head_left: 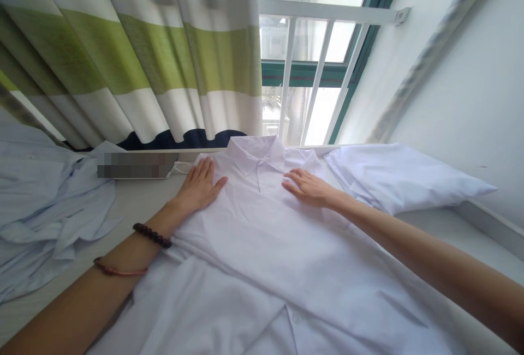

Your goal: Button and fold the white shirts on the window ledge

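Window-Side Bench With a White Shirt Under Two Hands

From the head view, a curtain (155, 49) with one green band hangs at the back, next to a window (305, 38) with a white railing (327, 13) before it. Under these stands a pale bench (139, 194). On it the white shirt (262, 240) is spread, with its front side up and its collar (256, 153) toward the window; its lower part, near the camera, lies in loose creases.

The left hand (200, 185) rests on the shirt to the left of the collar, its grip wide and flat, with the thumb apart. The right hand (311, 187) touches the cloth below the collar on the other side; its grip is also wide, and its fingers are slightly bent. Around the left forearm are a beaded bracelet (151, 235) and a reddish cord bracelet (118, 271).

Beyond the right hand lies a folded white cloth (413, 175). At far left is a crumpled pale garment (41, 197), and beside it a dark flat object (135, 165), too blurred to name.
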Motion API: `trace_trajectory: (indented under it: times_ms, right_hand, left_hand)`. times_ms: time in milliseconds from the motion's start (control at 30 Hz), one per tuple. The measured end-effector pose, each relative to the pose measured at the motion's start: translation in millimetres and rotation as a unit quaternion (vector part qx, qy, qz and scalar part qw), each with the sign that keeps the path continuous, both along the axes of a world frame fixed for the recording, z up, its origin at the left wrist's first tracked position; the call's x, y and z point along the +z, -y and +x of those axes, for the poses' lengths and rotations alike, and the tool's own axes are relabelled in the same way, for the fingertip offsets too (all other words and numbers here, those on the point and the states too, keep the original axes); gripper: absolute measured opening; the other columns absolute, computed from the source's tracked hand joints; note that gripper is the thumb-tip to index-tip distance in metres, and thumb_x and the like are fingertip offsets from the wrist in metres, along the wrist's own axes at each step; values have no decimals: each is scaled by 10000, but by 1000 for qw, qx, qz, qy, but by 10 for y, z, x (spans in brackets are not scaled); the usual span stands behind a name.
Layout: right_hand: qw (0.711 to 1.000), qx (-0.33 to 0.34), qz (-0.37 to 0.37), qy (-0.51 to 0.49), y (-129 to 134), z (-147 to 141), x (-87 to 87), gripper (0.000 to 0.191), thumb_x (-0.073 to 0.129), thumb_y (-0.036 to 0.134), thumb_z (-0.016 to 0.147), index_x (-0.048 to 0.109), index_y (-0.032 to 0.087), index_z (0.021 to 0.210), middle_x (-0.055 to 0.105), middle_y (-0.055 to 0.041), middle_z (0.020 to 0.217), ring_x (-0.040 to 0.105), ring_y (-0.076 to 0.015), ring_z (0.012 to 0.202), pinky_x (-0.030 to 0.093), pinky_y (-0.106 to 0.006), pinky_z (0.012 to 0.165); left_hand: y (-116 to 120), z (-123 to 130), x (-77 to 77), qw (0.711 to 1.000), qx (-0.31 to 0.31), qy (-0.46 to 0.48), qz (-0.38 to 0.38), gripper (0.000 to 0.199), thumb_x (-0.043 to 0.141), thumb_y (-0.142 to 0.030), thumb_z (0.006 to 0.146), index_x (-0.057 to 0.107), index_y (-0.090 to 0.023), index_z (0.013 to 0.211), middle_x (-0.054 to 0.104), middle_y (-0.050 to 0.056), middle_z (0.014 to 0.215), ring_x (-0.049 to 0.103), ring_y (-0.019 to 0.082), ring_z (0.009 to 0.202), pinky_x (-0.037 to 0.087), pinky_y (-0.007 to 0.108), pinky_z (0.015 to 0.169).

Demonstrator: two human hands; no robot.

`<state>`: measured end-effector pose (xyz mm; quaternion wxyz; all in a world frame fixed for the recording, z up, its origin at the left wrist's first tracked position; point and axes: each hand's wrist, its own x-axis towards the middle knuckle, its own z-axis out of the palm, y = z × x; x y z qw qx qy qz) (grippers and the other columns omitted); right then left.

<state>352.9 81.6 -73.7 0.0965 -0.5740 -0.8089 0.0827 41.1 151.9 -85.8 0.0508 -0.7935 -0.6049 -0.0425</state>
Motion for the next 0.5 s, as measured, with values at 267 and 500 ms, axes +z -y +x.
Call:
trace_trajectory:
  times_ms: [267,500]
  right_hand:
    - [993,-73,92,-11,-736,96,129,612,409,476,948,363,89,1420,379,-213,1411,377,-325,1316,315,-439,1071]
    - [995,-58,54,-61,-1240,143,244,484,556,428,891,526,132,1274,600,-146,1153,521,-262,1141,408,-381,966]
  left_hand:
    - [-210,-11,62,999,-15,30,15,700,278,-481,954,279,17,1445,264,240,1522,221,367,1405,173,504,1136]
    - [-567,254,290,988,-91,87,90,617,441,-457,919,398,-39,1371,477,218,1345,443,320,1216,346,440,1019]
